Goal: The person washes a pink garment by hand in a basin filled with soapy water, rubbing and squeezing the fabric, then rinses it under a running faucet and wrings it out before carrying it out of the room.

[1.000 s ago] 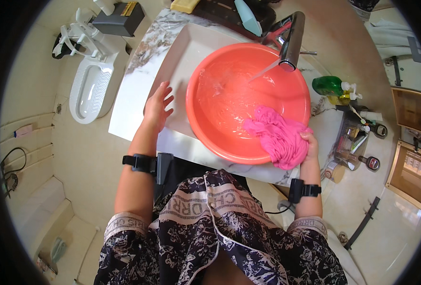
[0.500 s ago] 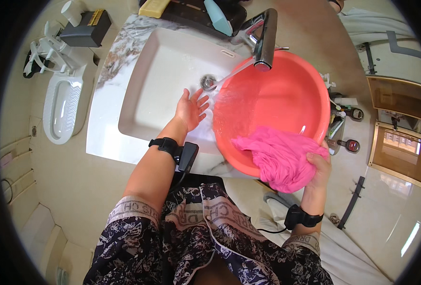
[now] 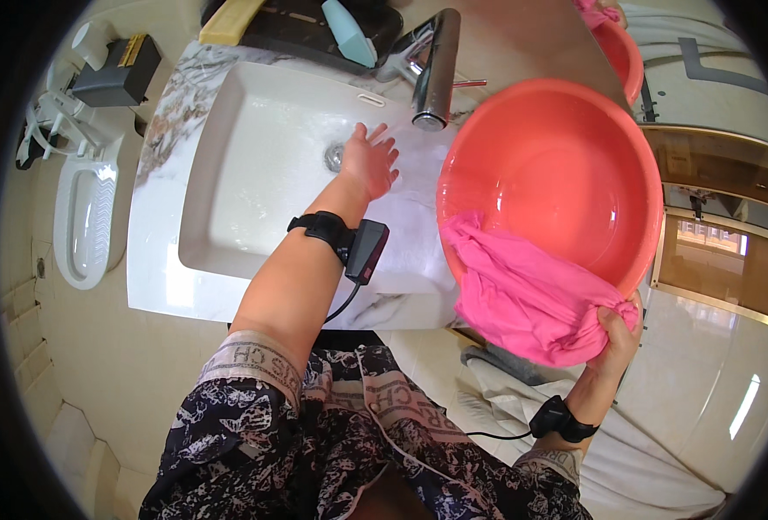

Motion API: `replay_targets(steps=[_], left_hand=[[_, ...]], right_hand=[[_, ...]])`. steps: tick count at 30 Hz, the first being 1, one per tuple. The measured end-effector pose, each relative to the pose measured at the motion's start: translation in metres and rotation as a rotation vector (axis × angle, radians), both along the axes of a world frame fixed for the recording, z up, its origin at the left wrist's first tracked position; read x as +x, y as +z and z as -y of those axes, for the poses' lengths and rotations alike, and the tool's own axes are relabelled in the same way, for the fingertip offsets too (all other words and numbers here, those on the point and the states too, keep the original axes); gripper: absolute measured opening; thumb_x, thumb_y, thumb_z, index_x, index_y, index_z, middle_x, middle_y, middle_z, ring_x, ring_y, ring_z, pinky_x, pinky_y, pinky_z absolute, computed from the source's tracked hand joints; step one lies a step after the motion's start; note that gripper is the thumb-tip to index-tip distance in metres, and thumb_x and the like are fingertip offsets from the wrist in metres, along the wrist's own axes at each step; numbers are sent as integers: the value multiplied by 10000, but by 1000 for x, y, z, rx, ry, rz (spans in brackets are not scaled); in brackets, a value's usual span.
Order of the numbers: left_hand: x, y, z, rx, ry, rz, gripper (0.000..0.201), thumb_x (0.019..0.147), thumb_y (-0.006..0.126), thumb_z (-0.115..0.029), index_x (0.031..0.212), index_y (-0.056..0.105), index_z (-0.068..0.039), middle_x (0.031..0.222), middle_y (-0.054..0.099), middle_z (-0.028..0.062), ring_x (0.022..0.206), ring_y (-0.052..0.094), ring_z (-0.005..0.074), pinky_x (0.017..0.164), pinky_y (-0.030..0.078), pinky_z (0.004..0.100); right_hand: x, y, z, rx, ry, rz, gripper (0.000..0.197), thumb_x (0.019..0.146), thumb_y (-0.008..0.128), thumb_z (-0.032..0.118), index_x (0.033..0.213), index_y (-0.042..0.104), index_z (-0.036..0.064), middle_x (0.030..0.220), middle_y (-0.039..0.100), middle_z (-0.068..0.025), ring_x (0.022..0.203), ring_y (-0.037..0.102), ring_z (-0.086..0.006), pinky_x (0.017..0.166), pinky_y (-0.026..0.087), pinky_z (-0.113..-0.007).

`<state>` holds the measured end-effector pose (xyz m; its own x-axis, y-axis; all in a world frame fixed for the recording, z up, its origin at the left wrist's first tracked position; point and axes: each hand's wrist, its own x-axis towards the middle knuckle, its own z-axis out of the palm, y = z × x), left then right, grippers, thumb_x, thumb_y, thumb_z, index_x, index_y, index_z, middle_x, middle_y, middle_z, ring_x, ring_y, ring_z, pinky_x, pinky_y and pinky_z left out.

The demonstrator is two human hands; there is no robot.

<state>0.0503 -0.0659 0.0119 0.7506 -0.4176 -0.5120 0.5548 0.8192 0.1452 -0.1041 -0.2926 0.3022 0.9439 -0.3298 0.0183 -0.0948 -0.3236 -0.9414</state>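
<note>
My left hand (image 3: 371, 165) hovers over the white sink (image 3: 228, 165) near its drain (image 3: 335, 158), palm up with the fingers spread and nothing in it. A round coral-red basin (image 3: 557, 182) is at the right, beside the sink. Pink cloth (image 3: 531, 303) hangs bunched over the basin's near rim. My right hand (image 3: 618, 338) grips this cloth against the rim at the near right, thumb on top; its other fingers are mostly hidden. No standing water shows in the basin. Above the sink is a chrome faucet (image 3: 436, 74), with no stream visible from it.
A black tray (image 3: 297, 35) holding a light-blue tube (image 3: 349, 33) lies behind the sink, with a yellow bar (image 3: 230, 19) at its left. The marbled counter (image 3: 163, 217) surrounds the sink. A squat toilet (image 3: 87, 221) is at the far left.
The basin, with the pink cloth and my right hand, has shifted right, away from the sink. Water spilling over its left side has stopped. My left hand stays open over the sink.
</note>
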Motion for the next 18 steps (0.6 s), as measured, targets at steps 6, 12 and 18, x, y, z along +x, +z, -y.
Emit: replay_targets(steps=[6,12,18], left_hand=[[4,15,-15,-135,136,21,607,922,166,-529,1432,173,-198,1497,109,88,1378,71,272,1092,-6,464],[7,5,-20,570,-246,14,616,918,303,-496,1421,221,-150,1472,186,137,1351,193,281,1084,131,452],[12,40,-11,1923,-946,656,386,879,445,-281,1230,515,-136,1330,435,121,1245,384,278,1046,238,446]], right_hand=[[8,-5,17,44,-18,-30,384,688,493,-40,1071,517,-53,933,599,-99,792,584,-153,754,459,-249],[16,-12,17,116,4,-36,426,681,477,-25,1105,503,-60,960,606,-119,822,600,-177,761,473,-267],[16,-18,13,172,29,-37,458,654,463,-28,1109,499,-67,971,606,-132,841,603,-194,792,467,-282]])
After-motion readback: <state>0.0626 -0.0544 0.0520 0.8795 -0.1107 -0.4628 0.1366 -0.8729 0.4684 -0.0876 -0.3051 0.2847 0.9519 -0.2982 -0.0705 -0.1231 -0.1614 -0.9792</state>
